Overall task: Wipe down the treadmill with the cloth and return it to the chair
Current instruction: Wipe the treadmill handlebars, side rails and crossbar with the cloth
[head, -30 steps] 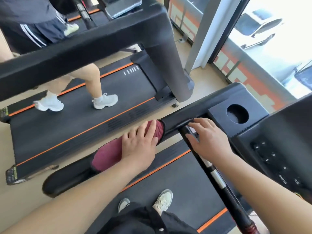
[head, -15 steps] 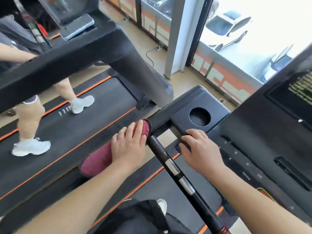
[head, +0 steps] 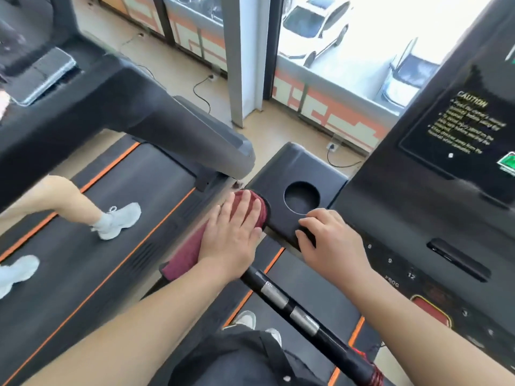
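A dark red cloth (head: pixel 186 254) lies along the treadmill's black left handrail. My left hand (head: pixel 235 232) presses flat on its far end, right beside the black cup-holder tray (head: pixel 295 162). My right hand (head: pixel 331 243) rests on the tray's near edge, fingers curled over it, just below the round cup hole (head: pixel 301 197). The treadmill console (head: pixel 434 218) rises at the right. A black grip bar with silver sensors (head: pixel 292 305) runs diagonally below both hands. No chair is in view.
A second treadmill (head: pixel 83 246) stands on the left, where a person in white sneakers (head: pixel 117 218) walks on the belt. A phone (head: pixel 41 76) lies on its console. Windows and power cords line the far wall. My own feet show on the belt below.
My left hand has slid the cloth forward along the handrail up to the cup-holder tray. My right hand has moved with it onto the tray's edge. The view has tilted up.
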Demonstrator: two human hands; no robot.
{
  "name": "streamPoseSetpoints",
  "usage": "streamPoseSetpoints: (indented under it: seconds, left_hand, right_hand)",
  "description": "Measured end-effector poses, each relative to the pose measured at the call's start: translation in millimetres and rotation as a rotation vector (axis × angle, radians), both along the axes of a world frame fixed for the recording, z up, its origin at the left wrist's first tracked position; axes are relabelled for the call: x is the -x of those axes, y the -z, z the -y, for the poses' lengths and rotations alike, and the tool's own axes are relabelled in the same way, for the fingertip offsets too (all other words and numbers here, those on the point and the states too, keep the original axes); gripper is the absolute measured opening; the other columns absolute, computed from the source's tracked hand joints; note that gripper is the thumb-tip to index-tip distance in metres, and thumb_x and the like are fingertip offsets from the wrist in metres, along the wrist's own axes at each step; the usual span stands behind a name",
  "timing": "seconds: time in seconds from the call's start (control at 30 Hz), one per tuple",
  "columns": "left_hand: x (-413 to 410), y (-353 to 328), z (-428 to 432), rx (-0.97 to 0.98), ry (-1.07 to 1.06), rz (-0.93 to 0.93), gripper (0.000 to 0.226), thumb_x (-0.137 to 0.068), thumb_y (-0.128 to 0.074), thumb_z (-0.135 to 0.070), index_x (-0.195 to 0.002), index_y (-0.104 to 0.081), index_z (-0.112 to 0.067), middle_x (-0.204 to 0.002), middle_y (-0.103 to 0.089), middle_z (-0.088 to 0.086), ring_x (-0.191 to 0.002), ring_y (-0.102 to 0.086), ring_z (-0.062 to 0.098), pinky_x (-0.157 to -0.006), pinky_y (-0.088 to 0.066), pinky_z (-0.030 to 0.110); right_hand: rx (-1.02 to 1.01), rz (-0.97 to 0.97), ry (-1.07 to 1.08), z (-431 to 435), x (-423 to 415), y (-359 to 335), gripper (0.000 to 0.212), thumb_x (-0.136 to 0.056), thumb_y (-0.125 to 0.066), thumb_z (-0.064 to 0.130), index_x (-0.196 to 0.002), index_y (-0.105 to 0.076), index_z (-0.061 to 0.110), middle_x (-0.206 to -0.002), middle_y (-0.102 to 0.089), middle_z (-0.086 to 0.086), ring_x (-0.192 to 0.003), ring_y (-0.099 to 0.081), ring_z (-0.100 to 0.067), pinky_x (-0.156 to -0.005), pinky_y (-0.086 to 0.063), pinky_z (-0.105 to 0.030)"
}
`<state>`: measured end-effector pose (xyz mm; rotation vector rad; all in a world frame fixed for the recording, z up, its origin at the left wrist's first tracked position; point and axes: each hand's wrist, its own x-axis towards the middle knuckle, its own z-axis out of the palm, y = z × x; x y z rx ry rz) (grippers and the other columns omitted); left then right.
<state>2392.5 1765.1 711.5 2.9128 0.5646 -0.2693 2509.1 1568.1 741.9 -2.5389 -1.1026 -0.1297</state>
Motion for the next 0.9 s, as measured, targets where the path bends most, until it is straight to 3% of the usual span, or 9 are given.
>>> streamPoseSetpoints:
  seconds: [0.07,0.17,0.37,0.53,0.7,0.9]
  left_hand:
    - [-39,0,-13,0.086,0.040,0.026,0.060,-0.107,-0.010,-0.050,-0.163,0.004,-0.032,-0.170,0.016,-0.005,-0.157,0.010,0.025,-0.127,-0.009,0.046]
    - [-88,-13,-27,0.256,0.033,0.001,0.061,-0.108,-0.012,-0.051,-0.163,0.005,-0.032,-0.170,0.018,-0.006,-0.157,0.011,0.021,-0.128,-0.001,0.041]
    - [-69,-4,1,-0.065,0.245,-0.030,0.070,-0.103,-0.004,-0.058,-0.163,0.006,-0.024,-0.171,0.016,0.002,-0.155,0.020,0.033,-0.124,0.006,0.055]
    - [-126,-10,16,0.042,0.402,-0.004,0.065,-0.105,-0.008,-0.053,-0.163,0.006,-0.028,-0.170,0.017,-0.004,-0.154,0.023,0.026,-0.123,0.015,0.053]
    - [-164,-9,52,0.121,0.379,0.026,0.062,-0.107,-0.010,-0.046,-0.164,0.004,-0.025,-0.171,0.010,-0.005,-0.156,0.020,0.024,-0.124,0.013,0.052]
    - [-112,-3,35,0.181,0.623,0.064,0.063,-0.106,-0.011,-0.050,-0.164,0.000,-0.027,-0.171,0.004,-0.010,-0.157,0.008,0.013,-0.127,0.002,0.044]
  right_hand:
    - [-0.021,-0.006,0.027,-6,-2,-5,0.007,-0.088,-0.071,0.023,-0.094,-0.073,0.021,-0.099,-0.064,0.008,-0.097,-0.061,-0.018,-0.056,-0.055,-0.035]
    - [-0.040,0.015,0.064,-5,-7,-11,0.007,-0.089,-0.070,0.024,-0.094,-0.074,0.021,-0.092,-0.063,0.007,-0.089,-0.059,-0.021,-0.055,-0.052,-0.033]
    - [-0.109,0.086,0.225,31,-7,-9,0.010,-0.091,-0.067,0.021,-0.094,-0.075,0.017,-0.080,-0.057,0.002,-0.073,-0.050,-0.023,-0.059,-0.046,-0.037]
    - [-0.093,0.029,0.289,36,-12,-14,0.010,-0.090,-0.069,0.022,-0.096,-0.076,0.018,-0.084,-0.059,0.003,-0.077,-0.054,-0.023,-0.062,-0.048,-0.037]
    - [-0.065,-0.042,0.295,40,-14,-16,0.015,-0.090,-0.068,0.025,-0.101,-0.076,0.019,-0.087,-0.061,0.003,-0.083,-0.057,-0.023,-0.065,-0.052,-0.037]
    - [-0.110,-0.108,0.317,47,-11,-14,0.012,-0.091,-0.068,0.024,-0.101,-0.074,0.020,-0.083,-0.058,0.008,-0.082,-0.056,-0.018,-0.068,-0.052,-0.037]
